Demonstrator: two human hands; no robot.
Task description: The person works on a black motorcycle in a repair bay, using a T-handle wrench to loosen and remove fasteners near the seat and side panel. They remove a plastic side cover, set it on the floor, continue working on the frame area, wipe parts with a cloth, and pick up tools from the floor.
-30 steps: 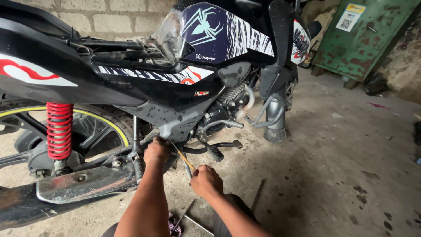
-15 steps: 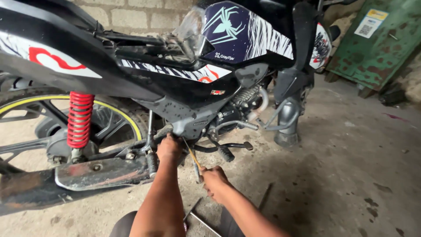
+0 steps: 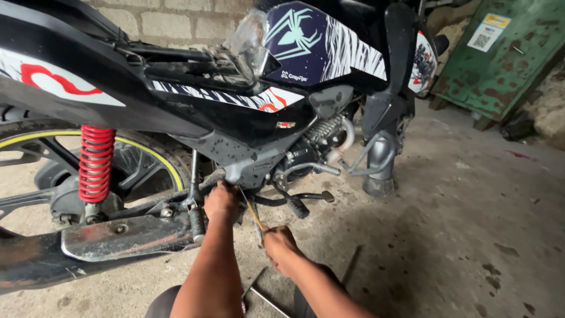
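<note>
Nearest the camera, the right hand (image 3: 279,244) is closed around the lower end of a thin yellowish rod (image 3: 254,213) (its exact kind cannot be told), which slants up toward the underside of the motorcycle (image 3: 235,112). Just beyond, the left hand (image 3: 221,200) is clenched on a part under the engine, beside the footpeg (image 3: 297,207). The exhaust pipe (image 3: 118,235) is seen to the left, the red spring (image 3: 94,162) above it. A green metal cabinet (image 3: 506,56) stands farther back, on the concrete floor (image 3: 459,235).
</note>
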